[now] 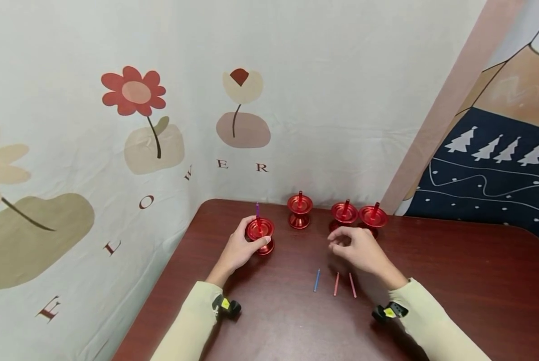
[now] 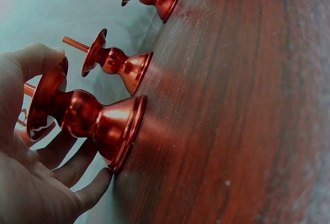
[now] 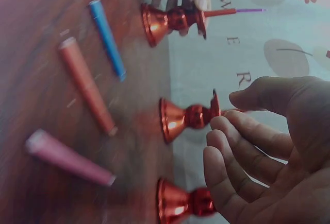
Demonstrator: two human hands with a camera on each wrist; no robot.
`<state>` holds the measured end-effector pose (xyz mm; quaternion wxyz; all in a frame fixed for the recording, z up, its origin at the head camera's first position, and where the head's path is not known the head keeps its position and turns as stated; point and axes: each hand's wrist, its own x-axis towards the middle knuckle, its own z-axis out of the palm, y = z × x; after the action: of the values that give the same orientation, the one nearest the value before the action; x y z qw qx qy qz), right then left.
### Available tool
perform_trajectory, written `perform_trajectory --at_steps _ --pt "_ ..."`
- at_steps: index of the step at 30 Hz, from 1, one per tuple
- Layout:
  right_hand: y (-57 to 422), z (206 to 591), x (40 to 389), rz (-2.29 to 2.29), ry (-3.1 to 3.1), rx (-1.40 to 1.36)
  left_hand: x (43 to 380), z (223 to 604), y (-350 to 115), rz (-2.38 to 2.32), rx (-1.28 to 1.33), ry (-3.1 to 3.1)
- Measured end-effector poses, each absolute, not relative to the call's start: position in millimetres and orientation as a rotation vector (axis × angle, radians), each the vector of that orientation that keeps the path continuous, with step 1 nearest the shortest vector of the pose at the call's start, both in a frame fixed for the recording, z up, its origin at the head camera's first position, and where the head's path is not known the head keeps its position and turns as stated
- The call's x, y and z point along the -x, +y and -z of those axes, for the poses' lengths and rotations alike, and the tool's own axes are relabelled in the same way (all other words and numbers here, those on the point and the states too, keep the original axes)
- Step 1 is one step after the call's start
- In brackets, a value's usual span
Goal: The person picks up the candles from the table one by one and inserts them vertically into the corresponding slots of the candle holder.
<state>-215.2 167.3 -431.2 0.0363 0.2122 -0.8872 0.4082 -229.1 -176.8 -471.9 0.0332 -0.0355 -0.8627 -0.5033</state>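
My left hand [image 1: 238,246] grips a shiny red metal candle holder [image 2: 105,126], thumb on the dish rim and fingers around the far side. A thin purple candle [image 1: 257,209] stands upright in its central tube. The right hand [image 1: 358,248], fingers loosely bent and holding nothing, hovers above the table in front of two more red holders. Nearer to me lie three thin candles: a blue candle [image 1: 316,281], an orange-red candle [image 3: 86,84] and a pink candle [image 3: 71,157].
Along the table's back edge stand a red holder [image 1: 299,204] in the middle, another holder [image 1: 344,212] right of it and a third holder [image 1: 373,216] beside that. Their tubes bear no candles. A flower-printed cloth [image 1: 323,125] hangs behind the brown table [image 1: 454,281].
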Motion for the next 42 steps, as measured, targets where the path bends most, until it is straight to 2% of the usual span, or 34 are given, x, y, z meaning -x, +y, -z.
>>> perform_trajectory --at_steps 9,17,23,29,37,42 --pt "202 439 191 -1.228 -2.839 -0.61 228 470 -175 1.487 0.119 -2.603" --pt "213 449 174 -1.13 -2.912 -0.609 216 449 -165 1.425 0.138 -2.22" --pt "214 459 167 -1.128 -2.957 -0.618 197 433 -145 1.356 0.335 -1.981" --pt "211 462 165 -1.132 -2.981 -0.595 183 425 -114 1.512 0.546 -2.128" --pt "208 462 163 -1.108 -2.973 -0.608 199 429 -79 1.68 0.498 -2.356" --pt "209 461 163 -1.125 -3.01 -0.571 223 444 -66 1.576 0.325 -2.446"
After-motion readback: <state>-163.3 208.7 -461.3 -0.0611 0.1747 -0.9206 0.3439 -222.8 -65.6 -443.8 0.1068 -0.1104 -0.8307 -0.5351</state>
